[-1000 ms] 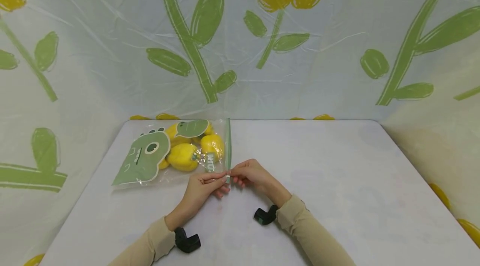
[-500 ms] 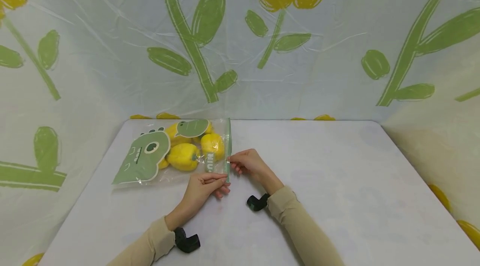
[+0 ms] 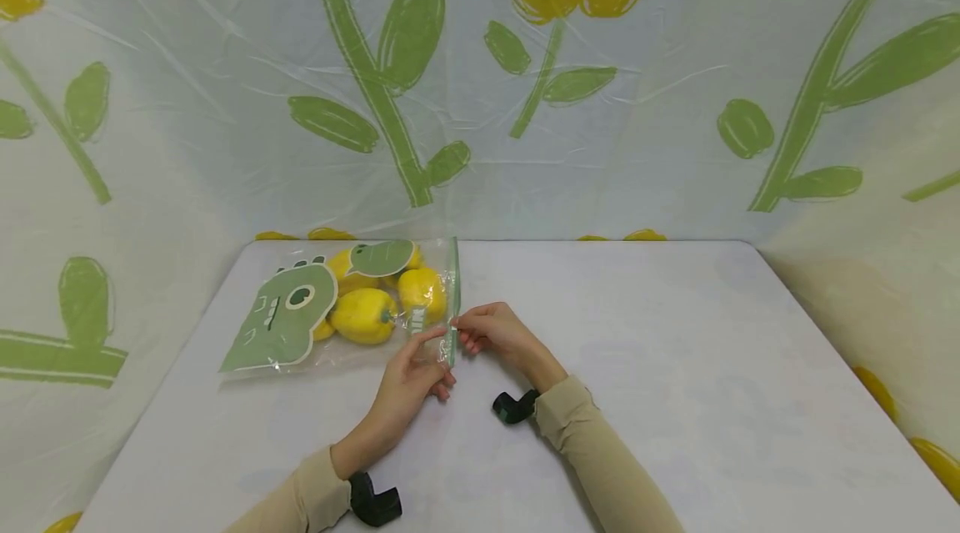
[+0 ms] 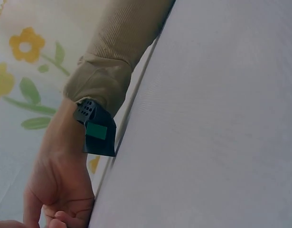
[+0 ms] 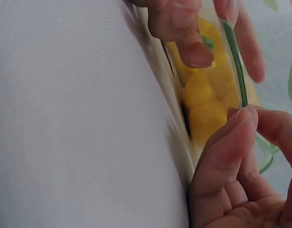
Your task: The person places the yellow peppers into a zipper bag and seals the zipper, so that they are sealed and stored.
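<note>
Clear plastic, printed with a green dinosaur, makes up the zip bag (image 3: 337,308) lying flat at the far left of the pale desk (image 3: 675,366). Yellow peppers (image 3: 363,316) show through it, packed toward its right side, next to the green zip strip (image 3: 453,299) that runs along the bag's right edge. The left hand (image 3: 411,374) rests at the near end of that strip, its thumb and fingers (image 3: 431,339) held loosely apart around the plastic just left of the seal; whether they actually grip it cannot be told. Just right of it, the right hand (image 3: 491,333) pinches the strip between thumb and fingertips (image 5: 243,121). Both wrists carry small black cameras, and both sleeves are beige.
</note>
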{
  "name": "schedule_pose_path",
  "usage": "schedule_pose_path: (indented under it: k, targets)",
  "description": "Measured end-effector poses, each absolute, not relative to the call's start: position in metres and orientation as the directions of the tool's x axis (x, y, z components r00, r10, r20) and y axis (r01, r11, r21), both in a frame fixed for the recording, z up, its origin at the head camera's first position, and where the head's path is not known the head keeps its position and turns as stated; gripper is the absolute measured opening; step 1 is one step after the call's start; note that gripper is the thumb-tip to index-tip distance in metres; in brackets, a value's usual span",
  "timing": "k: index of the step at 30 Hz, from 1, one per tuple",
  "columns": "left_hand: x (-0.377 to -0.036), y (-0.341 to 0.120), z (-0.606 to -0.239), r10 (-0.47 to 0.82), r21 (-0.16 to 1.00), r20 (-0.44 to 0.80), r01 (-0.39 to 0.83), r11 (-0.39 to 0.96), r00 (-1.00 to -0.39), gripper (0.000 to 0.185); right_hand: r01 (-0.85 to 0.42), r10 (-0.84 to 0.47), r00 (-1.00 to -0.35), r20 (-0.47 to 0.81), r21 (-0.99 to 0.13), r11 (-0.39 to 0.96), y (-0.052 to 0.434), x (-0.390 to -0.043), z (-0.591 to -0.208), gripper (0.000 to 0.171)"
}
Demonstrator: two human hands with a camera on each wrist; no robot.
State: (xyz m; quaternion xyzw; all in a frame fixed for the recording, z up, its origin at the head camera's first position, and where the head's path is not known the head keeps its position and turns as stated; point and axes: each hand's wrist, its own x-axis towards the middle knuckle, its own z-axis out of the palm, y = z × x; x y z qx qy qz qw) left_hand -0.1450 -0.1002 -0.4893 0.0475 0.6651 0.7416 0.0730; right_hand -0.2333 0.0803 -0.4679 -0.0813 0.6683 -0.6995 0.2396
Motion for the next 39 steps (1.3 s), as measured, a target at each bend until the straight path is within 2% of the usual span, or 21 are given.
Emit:
schedule_pose_path:
  k: [6,18,25,39]
  targets:
    - [-0.146,-0.1,-0.491,0.068,0.992,0.007,-0.001,-0.126,-0.998,0.042,0.226,-0.444,-0.873,-0.203,-0.974,0.001,0.08,-0.232,-0.468,0.014]
    - [-0.147,-0.099,-0.492,0.018,0.995,0.035,0.033,-0.091,-0.999,0.029,0.172,-0.47,-0.866,-0.172,-0.984,0.042,0.08,-0.23,-0.468,0.015]
    - [-0.146,-0.099,-0.492,0.026,0.997,0.043,0.041,-0.068,-0.999,0.022,0.199,-0.395,-0.897,-0.197,-0.979,0.038,0.076,-0.228,-0.465,0.012]
    - [-0.143,-0.102,-0.489,0.035,0.995,0.011,0.007,-0.101,-0.999,0.026,0.243,-0.229,-0.945,-0.232,-0.97,-0.024,0.062,-0.236,-0.465,0.012]
